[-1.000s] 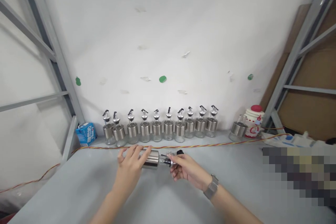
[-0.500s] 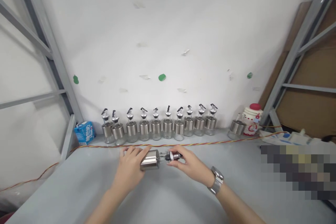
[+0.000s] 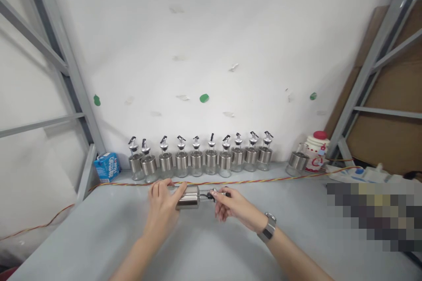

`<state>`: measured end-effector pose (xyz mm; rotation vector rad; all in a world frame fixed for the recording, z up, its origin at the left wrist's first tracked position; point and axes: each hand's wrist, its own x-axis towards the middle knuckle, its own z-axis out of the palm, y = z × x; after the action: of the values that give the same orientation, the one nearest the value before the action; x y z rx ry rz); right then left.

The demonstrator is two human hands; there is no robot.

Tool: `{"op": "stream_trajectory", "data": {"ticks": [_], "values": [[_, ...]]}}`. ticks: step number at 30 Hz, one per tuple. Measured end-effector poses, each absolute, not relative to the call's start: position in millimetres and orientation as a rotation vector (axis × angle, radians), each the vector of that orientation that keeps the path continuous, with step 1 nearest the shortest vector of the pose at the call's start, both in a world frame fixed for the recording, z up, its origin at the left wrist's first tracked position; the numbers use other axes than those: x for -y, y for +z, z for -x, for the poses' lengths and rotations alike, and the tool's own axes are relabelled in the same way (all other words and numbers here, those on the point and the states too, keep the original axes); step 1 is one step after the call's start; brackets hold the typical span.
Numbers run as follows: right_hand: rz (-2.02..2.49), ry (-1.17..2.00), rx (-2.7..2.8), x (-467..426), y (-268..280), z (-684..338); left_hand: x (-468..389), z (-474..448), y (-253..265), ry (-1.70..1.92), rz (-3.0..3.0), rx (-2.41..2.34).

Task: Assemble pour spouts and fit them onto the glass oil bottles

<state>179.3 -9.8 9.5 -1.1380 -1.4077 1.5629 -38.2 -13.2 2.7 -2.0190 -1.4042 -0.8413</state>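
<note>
My left hand (image 3: pixel 164 199) is wrapped round the base end of a glass oil bottle (image 3: pixel 189 197) with a steel sleeve. The bottle lies on its side above the table, its neck pointing right. At the neck, my right hand (image 3: pixel 232 202) pinches a pour spout (image 3: pixel 211 195) between thumb and finger. The spout's black stopper end is at the bottle mouth; how deep it sits I cannot tell. Most of the spout's outer part is covered by my right fingers.
Several oil bottles (image 3: pixel 196 163) with spouts stand in a row along the wall. One bottle without a spout (image 3: pixel 297 163) stands right, beside a white jar with a red lid (image 3: pixel 317 151). A blue carton (image 3: pixel 107 167) sits left. A twisted wire (image 3: pixel 257 180) crosses the table (image 3: pixel 204 246).
My right hand has turned and shifted its grip on the spout, with its lower fingers now hanging loose below. The bottle has risen slightly in view.
</note>
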Motion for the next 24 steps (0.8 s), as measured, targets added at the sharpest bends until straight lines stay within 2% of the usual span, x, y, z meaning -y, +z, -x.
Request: {"op": "stream_trajectory", "data": {"ticks": [7, 12, 16, 21, 24], "values": [[1.305, 1.689, 1.287, 14.1, 12.8, -177.2, 10.2, 40.5, 4.0, -0.782, 2.078, 1.256], [1.11, 1.772, 1.241, 14.7, 6.0, -174.1, 13.9, 40.7, 9.4, -0.784, 2.005, 1.175], [1.057, 1.546, 1.345, 17.1, 6.5, -172.2, 14.1, 40.9, 9.1, -0.772, 2.029, 1.241], [1.084, 0.945, 1.798, 21.8, 14.5, -180.7, 13.7, 41.3, 11.5, -0.744, 2.116, 1.383], [1.051, 1.006, 1.822, 18.6, 11.6, -181.0, 14.6, 42.2, 14.0, -0.722, 2.097, 1.344]]}}
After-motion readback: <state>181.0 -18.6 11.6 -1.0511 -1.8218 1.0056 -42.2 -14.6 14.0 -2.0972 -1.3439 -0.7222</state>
